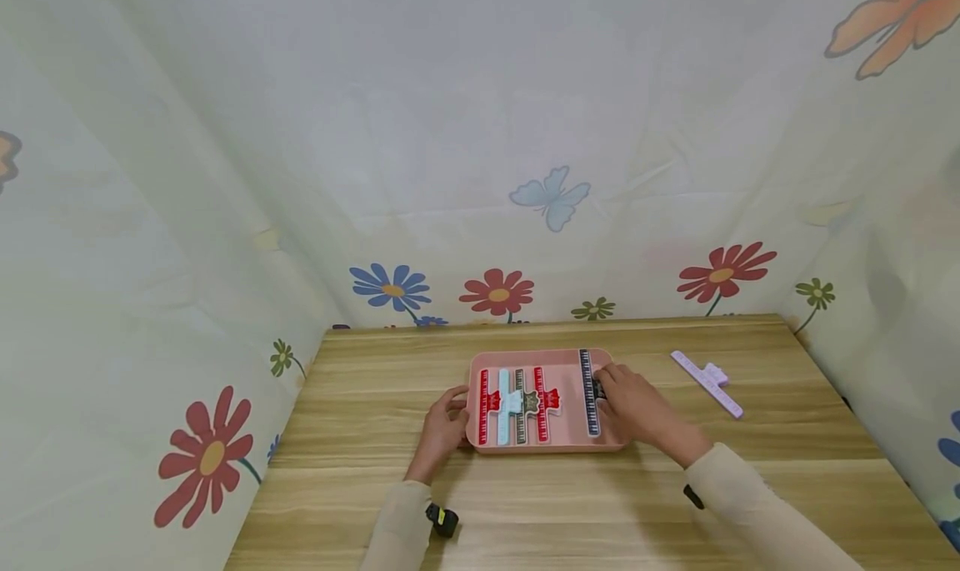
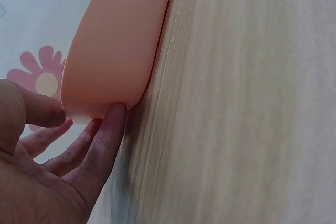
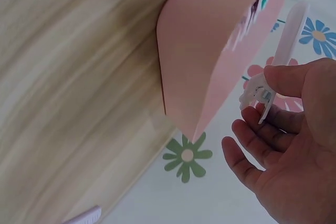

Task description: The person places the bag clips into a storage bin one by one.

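In the head view, my left hand [image 1: 442, 429] holds the left end of a pink tray [image 1: 566, 404]. The left wrist view shows fingertips at its rim and outer wall. My right hand [image 1: 633, 400] pinches a black ruler clip [image 1: 590, 396] by its clamp, over the tray's right end. From the right wrist its pale underside [image 3: 286, 40] shows, thumb on one face and fingers behind. Four other ruler clips lie side by side in the tray: red [image 1: 483, 408], light blue [image 1: 504, 408], dark grey-green [image 1: 520, 408] and another red [image 1: 542, 408].
A lilac ruler clip [image 1: 707, 383] lies on the wooden table [image 1: 360, 413] to the right of the tray. Curtains [image 1: 420, 137] printed with flowers and butterflies stand behind the table and along both sides.
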{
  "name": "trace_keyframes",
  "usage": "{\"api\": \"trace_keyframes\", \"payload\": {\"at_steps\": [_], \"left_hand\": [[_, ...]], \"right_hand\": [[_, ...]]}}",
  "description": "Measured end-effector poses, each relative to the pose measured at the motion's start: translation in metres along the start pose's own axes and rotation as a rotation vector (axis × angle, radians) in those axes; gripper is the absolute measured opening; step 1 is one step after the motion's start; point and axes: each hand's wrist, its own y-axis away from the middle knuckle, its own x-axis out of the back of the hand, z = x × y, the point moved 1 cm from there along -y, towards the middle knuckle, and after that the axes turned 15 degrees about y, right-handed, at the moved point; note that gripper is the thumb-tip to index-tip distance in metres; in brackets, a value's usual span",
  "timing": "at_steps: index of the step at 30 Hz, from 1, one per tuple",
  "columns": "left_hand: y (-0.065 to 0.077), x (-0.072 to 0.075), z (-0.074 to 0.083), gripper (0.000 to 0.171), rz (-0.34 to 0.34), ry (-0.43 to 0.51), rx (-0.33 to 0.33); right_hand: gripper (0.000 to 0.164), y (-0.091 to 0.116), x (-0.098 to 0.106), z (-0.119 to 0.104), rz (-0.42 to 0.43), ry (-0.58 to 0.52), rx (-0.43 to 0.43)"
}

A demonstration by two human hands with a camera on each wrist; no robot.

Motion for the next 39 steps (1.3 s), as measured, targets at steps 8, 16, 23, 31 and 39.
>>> {"api": "trace_keyframes", "payload": {"at_steps": [8, 16, 23, 31, 39], "left_hand": [[-0.001, 0.000, -0.001, 0.042, -0.001, -0.005, 0.008], [-0.001, -0.001, -0.004, 0.042, 0.001, 0.007, 0.013], [-0.002, 0.000, -0.004, 0.042, -0.004, -0.002, -0.018], [0.001, -0.001, -0.003, 0.043, -0.015, 0.025, -0.021], [0.001, -0.001, -0.003, 0.043, -0.014, 0.030, -0.022]], "right_hand": [[0.044, -0.006, -0.015, -0.009, 0.013, -0.031, 0.021], [0.044, -0.009, -0.024, -0.016, -0.010, -0.064, 0.015], [0.044, -0.012, -0.032, -0.020, 0.009, -0.040, 0.025], [0.044, -0.015, -0.045, -0.025, -0.029, -0.018, 0.017], [0.042, -0.017, -0.049, -0.029, 0.023, -0.009, 0.044]]}}
